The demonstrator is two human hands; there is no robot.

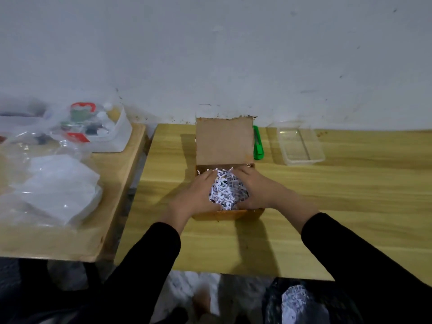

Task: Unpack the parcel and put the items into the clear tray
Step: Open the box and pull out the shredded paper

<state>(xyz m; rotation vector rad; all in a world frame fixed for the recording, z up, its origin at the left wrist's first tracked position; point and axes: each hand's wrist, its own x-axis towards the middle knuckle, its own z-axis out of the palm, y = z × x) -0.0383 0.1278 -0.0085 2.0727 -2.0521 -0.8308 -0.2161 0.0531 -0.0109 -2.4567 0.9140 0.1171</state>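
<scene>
A brown cardboard parcel box (228, 213) sits mid-table with its lid (224, 141) flipped up toward the wall. Shredded white paper (228, 190) fills it. My left hand (198, 195) and my right hand (259, 190) are both pressed into the box, cupped around the mound of shreds from either side. Any items under the paper are hidden. The clear tray (301, 146) stands empty at the back, to the right of the box.
A green utility knife (257, 146) lies between the box lid and the tray. A second table on the left holds plastic bags (58, 183) and a white bin (112, 134) of small bottles. A dark bag with shredded paper (297, 302) lies below the table's front edge.
</scene>
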